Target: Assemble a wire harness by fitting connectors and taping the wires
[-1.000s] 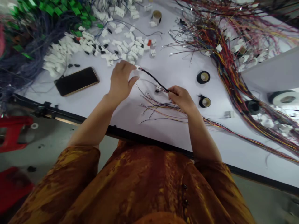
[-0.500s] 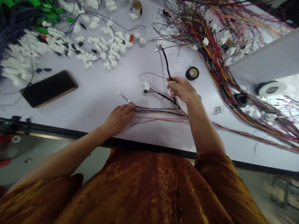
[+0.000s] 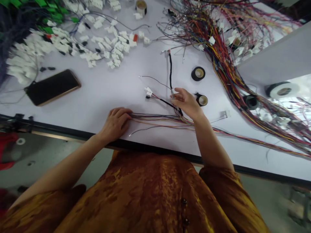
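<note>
My left hand (image 3: 116, 120) rests on the white table (image 3: 102, 94) with its fingers curled over the loose ends of a bundle of thin coloured wires (image 3: 155, 118). My right hand (image 3: 186, 102) lies over the same bundle further right, fingers closed on a black taped branch (image 3: 170, 69) that runs away from me to a small plug. A second short branch ends in a white connector (image 3: 148, 92) just left of my right hand.
A dark phone (image 3: 52, 87) lies at the left. Several white connectors (image 3: 107, 48) are scattered at the back. Two black tape rolls (image 3: 198, 73) sit by my right hand. A thick mass of coloured wires (image 3: 228, 64) covers the right side. The table's black edge (image 3: 150, 149) runs below my hands.
My left hand came down from a raised connector to the wire ends near the table edge. The right hand laid the black branch out flat, pointing away from me.
</note>
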